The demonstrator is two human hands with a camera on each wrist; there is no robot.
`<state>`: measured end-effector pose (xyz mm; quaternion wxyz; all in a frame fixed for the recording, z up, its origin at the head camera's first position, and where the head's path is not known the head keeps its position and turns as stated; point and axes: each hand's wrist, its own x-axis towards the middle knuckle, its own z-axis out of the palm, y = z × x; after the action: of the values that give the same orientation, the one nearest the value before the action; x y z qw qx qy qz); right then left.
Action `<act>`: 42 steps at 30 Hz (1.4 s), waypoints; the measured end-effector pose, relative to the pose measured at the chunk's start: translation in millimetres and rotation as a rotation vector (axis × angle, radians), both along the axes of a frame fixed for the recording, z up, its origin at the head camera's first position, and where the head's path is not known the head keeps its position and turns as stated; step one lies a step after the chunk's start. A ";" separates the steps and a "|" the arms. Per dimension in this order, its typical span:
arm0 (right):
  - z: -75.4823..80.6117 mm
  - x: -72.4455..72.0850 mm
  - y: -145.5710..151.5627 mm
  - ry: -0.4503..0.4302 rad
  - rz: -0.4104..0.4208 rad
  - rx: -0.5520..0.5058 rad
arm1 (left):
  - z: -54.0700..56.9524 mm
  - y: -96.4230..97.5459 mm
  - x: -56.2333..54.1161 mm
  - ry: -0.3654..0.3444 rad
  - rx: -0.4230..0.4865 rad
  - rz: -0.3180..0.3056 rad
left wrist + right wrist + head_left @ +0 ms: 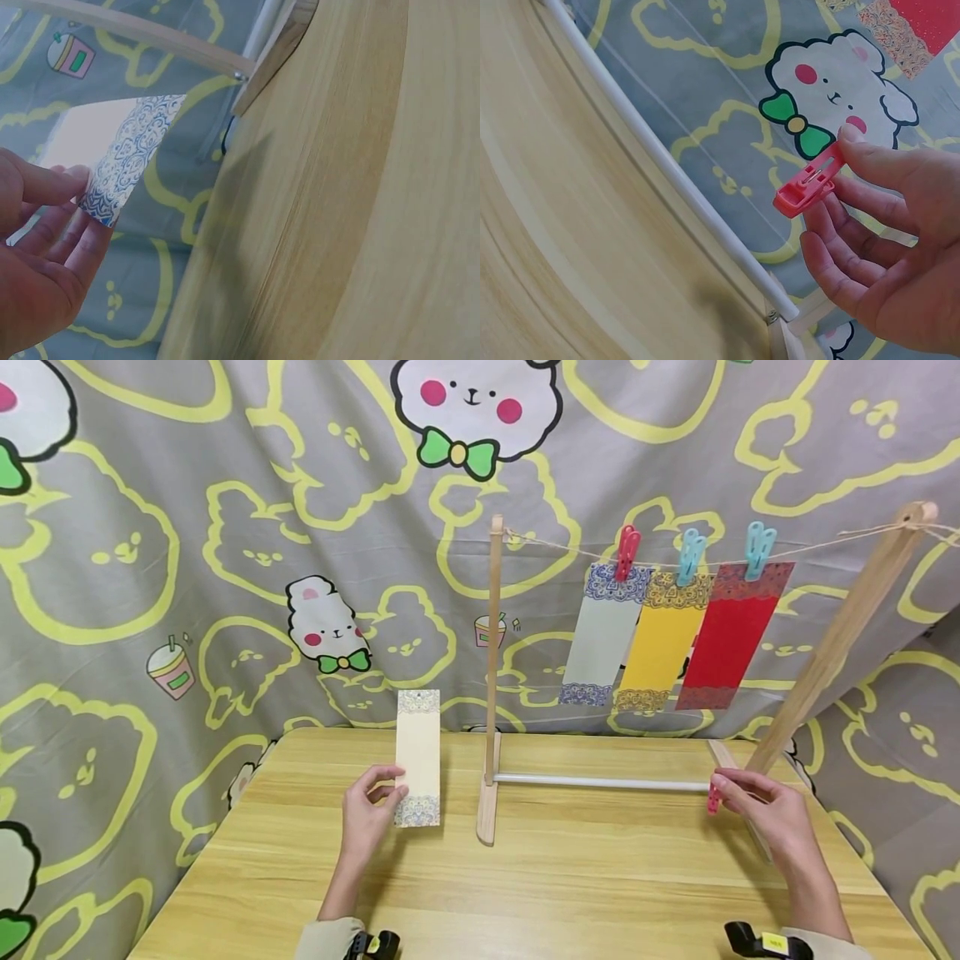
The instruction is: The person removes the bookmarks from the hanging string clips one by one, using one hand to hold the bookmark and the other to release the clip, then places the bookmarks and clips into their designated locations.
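My left hand (369, 810) pinches a cream paper card (417, 752) with blue patterned bands by its left edge, above the table. In the left wrist view, the card's lower band (131, 154) shows between thumb and fingers. A pink-red clothespin (810, 184) is held between thumb and fingers of my right hand (772, 818), near the stand's right foot. Across the wooden stand runs a string (570, 550). From it hang a pale blue-grey card (606, 635) under a red clothespin (627, 553), plus a yellow card (663, 639) and a red card (733, 643) under light-blue clothespins (760, 552).
The stand has a left post (494, 652), a leaning right post (840, 635) and a white crossbar (600, 782) low between them. Its left foot (487, 818) rests on the wooden table (570, 893). A grey cartoon-print curtain (247, 527) hangs behind.
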<state>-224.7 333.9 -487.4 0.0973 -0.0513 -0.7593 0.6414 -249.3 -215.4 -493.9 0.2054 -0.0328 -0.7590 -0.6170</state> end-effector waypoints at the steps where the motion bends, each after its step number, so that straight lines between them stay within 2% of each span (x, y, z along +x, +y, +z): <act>1: -0.8 -0.3 0.1 0.000 -0.001 0.006 | 0.0 -0.1 0.1 -0.005 -0.004 -0.002; 9: -6.3 -2.2 -0.2 -0.032 -0.015 0.063 | -2.7 -0.2 -0.6 -0.062 -0.016 -0.013; 13: -9.1 -2.4 -1.2 -0.065 -0.027 0.156 | -4.4 -0.4 -2.0 -0.069 0.000 -0.026; 24: -19.6 -3.4 -0.3 -0.088 -0.058 0.367 | -9.9 -2.6 -3.7 -0.120 0.002 -0.070; 33: -21.1 -4.8 -0.2 -0.110 -0.033 0.427 | -14.8 -1.6 -4.2 -0.120 -0.025 -0.086; 42: -22.3 -6.8 3.7 -0.161 -0.007 0.579 | -14.8 2.4 -3.3 -0.248 -0.060 -0.039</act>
<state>-231.5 337.6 -509.7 0.0495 -0.0749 -0.9157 0.3917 -252.6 -213.0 -508.7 0.0969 0.0229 -0.7959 -0.5971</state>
